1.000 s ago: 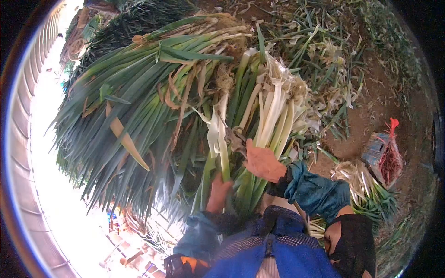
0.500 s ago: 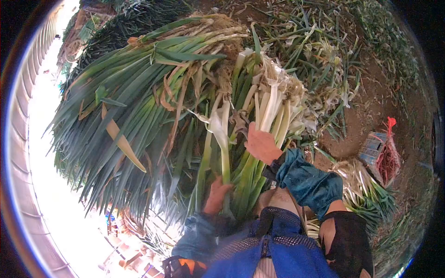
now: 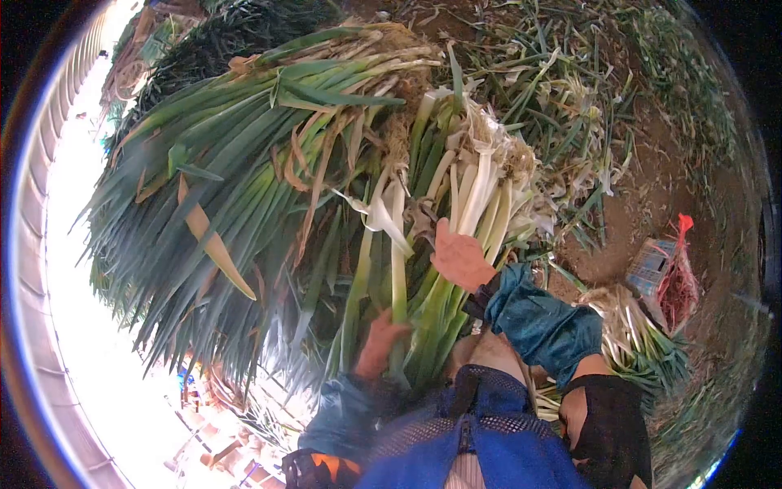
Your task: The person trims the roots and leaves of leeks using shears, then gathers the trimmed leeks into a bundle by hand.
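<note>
My left hand, slightly blurred, is closed around the green part of a long green onion that lies over the pile. A loose white strip of outer skin hangs beside its pale shaft. Over a bundle of pale-stemmed green onions is my right hand, its fingers curled in. A dark brownish thing shows just beside its fingertips; whether the hand holds it is hidden. Both wrists wear teal sleeve covers.
A large heap of leafy green onions spreads to the left, roots towards the top. Peeled skins and leaf scraps litter the soil at upper right. A trimmed bunch and a bag with red netting lie at right.
The white strip of skin has come away from the shaft and now droops to the right beside it. My left hand has barely moved; my right hand stays in place.
</note>
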The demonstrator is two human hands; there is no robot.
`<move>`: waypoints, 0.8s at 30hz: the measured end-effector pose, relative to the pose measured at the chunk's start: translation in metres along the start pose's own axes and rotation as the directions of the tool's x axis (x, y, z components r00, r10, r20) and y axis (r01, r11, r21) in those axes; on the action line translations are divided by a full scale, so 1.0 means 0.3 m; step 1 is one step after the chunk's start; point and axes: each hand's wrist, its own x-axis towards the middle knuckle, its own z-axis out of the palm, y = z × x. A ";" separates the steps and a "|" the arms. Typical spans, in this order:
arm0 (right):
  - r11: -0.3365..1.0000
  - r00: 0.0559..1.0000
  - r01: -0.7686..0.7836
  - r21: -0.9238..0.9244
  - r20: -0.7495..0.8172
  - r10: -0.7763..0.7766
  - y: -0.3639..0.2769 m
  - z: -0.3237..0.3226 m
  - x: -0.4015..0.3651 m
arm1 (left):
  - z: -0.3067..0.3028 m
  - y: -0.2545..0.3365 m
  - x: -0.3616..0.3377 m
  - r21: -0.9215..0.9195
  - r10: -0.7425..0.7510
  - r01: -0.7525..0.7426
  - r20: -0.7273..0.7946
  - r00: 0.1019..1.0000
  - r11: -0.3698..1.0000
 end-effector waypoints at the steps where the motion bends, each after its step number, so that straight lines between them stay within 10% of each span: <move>1: 0.999 0.998 -0.036 -0.015 0.041 0.037 -0.003 -0.002 0.009 | 0.007 0.008 -0.002 0.023 -0.005 0.005 0.012 1.000 1.000; 5: 0.994 0.987 -0.110 -0.010 0.119 0.111 0.025 -0.054 0.090 | 0.089 0.022 -0.056 -0.001 0.167 -0.167 0.034 0.985 0.986; 8: 0.982 0.981 -0.155 0.103 0.130 0.141 0.035 -0.118 0.051 | 0.028 0.070 -0.008 0.330 0.086 -0.051 -0.094 0.992 0.943; 12: 0.950 0.941 -0.244 0.196 0.285 0.183 -0.081 -0.241 -0.116 | -0.022 0.112 0.147 0.630 0.479 -0.315 -0.104 0.872 0.710; 15: 0.963 0.906 -0.233 0.136 0.389 0.164 -0.145 -0.238 -0.199 | -0.036 0.129 0.214 0.639 0.273 -0.118 -0.150 0.950 0.760; 21: 0.961 0.968 -0.175 0.215 0.216 0.127 -0.017 -0.171 -0.133 | -0.052 0.134 0.259 0.972 0.639 0.032 -0.177 0.749 0.232; 24: 0.936 0.968 -0.180 0.302 0.221 0.115 -0.031 -0.123 -0.173 | -0.085 0.061 0.343 0.959 0.739 -0.040 -0.189 0.647 0.281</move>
